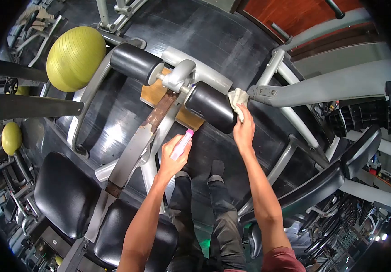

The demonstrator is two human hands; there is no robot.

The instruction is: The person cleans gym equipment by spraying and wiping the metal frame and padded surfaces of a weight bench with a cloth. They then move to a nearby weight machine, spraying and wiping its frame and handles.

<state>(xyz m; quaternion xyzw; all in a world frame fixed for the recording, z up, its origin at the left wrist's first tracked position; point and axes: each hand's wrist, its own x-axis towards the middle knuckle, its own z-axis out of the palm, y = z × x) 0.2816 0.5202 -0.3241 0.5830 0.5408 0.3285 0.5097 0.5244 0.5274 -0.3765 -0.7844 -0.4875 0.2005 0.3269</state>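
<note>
My left hand (175, 155) is wrapped round a small bottle (182, 144) with a pink top, its tip pointing up toward the machine. To the right, my right hand (244, 129) holds a crumpled whitish cloth (238, 100) against the outer end of a black roller pad (210, 107). A second black roller pad (136, 64) sits on the same bar, left of the grey metal joint (180, 75). Below the bar runs a grey beam (134, 149) with worn, rusty patches.
A yellow-green exercise ball (76, 59) rests at the upper left, with a smaller-looking one (12, 138) below. Black padded seats (66, 195) are at the lower left. A padded bench (308, 188) and grey frames (331, 86) stand on the right, above dark flooring (213, 31).
</note>
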